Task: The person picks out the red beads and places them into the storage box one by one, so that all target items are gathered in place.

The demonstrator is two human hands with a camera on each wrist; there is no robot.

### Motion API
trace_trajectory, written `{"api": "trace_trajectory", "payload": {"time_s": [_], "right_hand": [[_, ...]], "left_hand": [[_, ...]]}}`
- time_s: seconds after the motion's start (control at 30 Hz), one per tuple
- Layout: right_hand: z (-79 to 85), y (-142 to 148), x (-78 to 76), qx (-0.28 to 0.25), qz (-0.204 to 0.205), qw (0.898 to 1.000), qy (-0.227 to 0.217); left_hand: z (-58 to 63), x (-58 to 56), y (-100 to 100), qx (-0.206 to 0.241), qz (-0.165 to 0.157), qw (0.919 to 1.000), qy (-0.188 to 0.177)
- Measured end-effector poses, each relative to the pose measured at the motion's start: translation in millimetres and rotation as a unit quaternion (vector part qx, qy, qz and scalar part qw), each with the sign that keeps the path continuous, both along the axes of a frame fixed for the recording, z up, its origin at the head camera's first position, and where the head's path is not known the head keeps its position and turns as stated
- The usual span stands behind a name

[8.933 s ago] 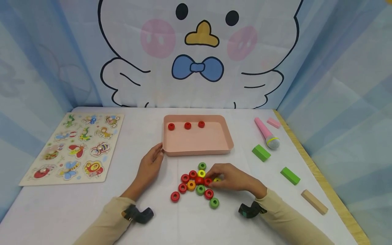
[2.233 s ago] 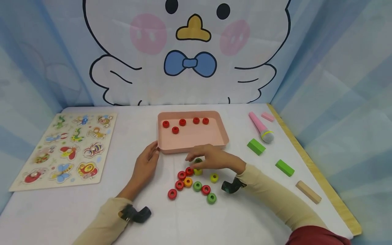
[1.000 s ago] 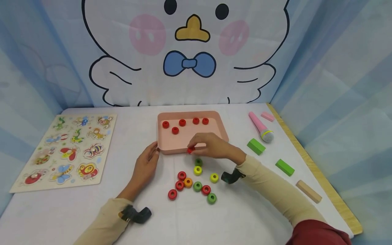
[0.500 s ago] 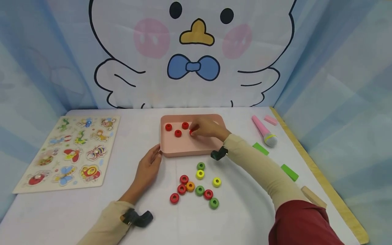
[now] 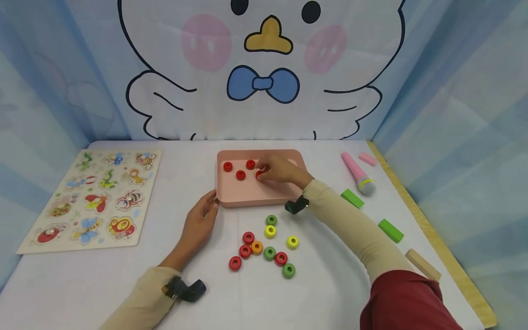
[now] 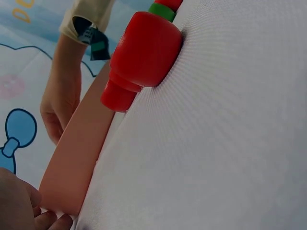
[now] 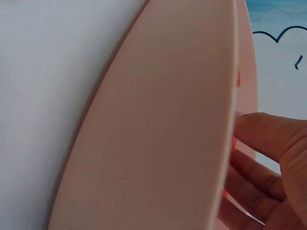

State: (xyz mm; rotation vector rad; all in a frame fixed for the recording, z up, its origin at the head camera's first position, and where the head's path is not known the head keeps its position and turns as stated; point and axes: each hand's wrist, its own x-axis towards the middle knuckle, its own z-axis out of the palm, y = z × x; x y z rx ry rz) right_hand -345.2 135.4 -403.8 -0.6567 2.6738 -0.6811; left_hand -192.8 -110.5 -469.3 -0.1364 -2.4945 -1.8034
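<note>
My left hand [image 5: 200, 224] rests its relaxed fingers against the left front corner of the pink tray [image 5: 247, 198]; the left wrist view shows the fingertips [image 6: 60, 223] touching that corner low down. Inside the tray, my right hand [image 5: 280, 169] pinches a red ring bead [image 5: 259, 175] between thumb and fingers, low over the tray floor. Other red beads [image 5: 240, 175] lie left of it, and the hand hides the tray's right back part. From the right wrist, the tray wall [image 7: 153, 124] covers most of the bead; the thumb [image 7: 264, 129] shows above the rim.
In front of the tray lie loose red, green [image 5: 269, 253], yellow [image 5: 292, 242] and orange [image 5: 256, 248] beads. A picture puzzle board [image 5: 95, 201] is at left. At right are a pink toy microphone [image 5: 358, 173], green blocks [image 5: 391, 230], a pink block [image 5: 367, 159] and a wooden block [image 5: 422, 264].
My right hand has carried a red bead from the pile into the tray, beside the other red ones. More red beads lie in the tray than earlier. The left hand stays at the tray's corner.
</note>
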Motion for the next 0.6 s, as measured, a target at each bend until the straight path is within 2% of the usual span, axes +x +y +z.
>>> {"api": "trace_trajectory", "payload": {"time_s": [0.17, 0.27, 0.37, 0.47, 0.6], "right_hand": [[7.8, 4, 14.0, -0.006, -0.007, 1.0, 0.027], [14.4, 6, 29.5, -0.036, 0.018, 0.997, 0.061], [20.0, 7, 49.9, -0.074, 0.048, 0.993, 0.075], [22.7, 7, 73.4, -0.104, 0.079, 0.99, 0.057], [20.9, 2, 100.5, -0.116, 0.139, 0.983, 0.007]], "left_hand": [[-1.0, 0.0, 1, 0.0, -0.002, 1.0, -0.001], [-1.3, 0.0, 1, 0.0, -0.002, 1.0, 0.003], [-0.6, 0.2, 1, 0.002, -0.003, 1.0, 0.005], [0.7, 0.4, 1, 0.006, -0.004, 1.0, 0.004], [1.8, 0.6, -1, 0.013, -0.007, 0.9999, 0.007]]}}
